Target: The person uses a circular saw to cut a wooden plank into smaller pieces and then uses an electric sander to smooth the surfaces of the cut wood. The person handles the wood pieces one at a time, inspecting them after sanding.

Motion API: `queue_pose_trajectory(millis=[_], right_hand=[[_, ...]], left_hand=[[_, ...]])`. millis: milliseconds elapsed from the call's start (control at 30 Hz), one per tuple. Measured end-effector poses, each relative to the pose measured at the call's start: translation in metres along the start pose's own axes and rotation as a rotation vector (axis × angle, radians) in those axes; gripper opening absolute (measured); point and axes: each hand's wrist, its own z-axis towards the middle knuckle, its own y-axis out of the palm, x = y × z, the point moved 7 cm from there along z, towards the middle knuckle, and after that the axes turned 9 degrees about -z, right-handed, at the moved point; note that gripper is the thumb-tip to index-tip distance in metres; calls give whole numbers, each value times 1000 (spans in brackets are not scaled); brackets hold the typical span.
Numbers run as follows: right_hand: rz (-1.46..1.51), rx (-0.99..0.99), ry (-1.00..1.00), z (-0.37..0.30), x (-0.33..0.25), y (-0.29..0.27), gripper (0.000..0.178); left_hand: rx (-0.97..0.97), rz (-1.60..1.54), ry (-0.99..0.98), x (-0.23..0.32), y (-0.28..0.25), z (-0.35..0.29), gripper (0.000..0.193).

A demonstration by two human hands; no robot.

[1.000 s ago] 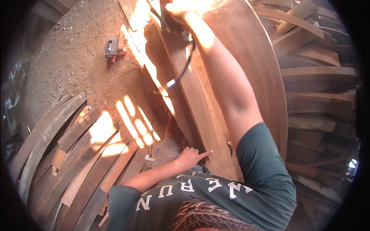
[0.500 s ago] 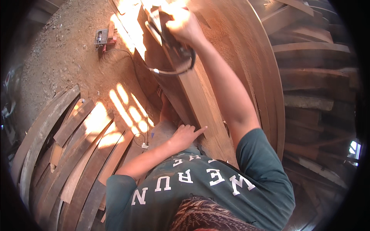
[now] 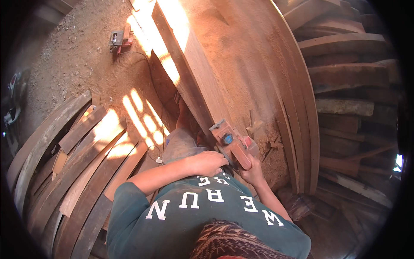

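A red electric planer (image 3: 233, 144) with a blue-topped knob rests at the near end of a long wooden board (image 3: 205, 71), close to my body. My right hand (image 3: 253, 172) is wrapped round the planer's rear handle. Just left of the planer, my left hand (image 3: 210, 163) lies against my shirt front with its fingers bent together. A dark cord seems to run by those fingertips, but what they hold, if anything, is hidden. Sunlight falls across the far part of the board.
Curved wooden pieces (image 3: 86, 172) lie stacked at the left. More curved timbers (image 3: 345, 77) are piled at the right, beyond a long curved plank edge (image 3: 304, 108). A red power tool with a metal plate (image 3: 118, 39) lies on the dusty ground, its cable (image 3: 148, 60) trailing toward me.
My right hand has drawn the planer back from the board's far part to its near end. My left hand has shifted right from the board's edge, its pointing finger now folded in.
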Motion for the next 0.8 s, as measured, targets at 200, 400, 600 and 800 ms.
queue_pose_trajectory(millis=[200, 400, 600, 800], right_hand=[[71, 135, -131, 62, -49, -11, 34], [12, 168, -226, 211, -150, -27, 26], [-89, 124, -330, 371, -272, -39, 28], [-336, 489, -642, 566, -347, -56, 29]], left_hand=[[-86, 148, -96, 0, 10, 16, 42], [101, 315, -44, -5, -9, 17, 47], [240, 525, -98, -26, -40, 9, 66], [217, 532, -119, -52, -62, -1, 73]])
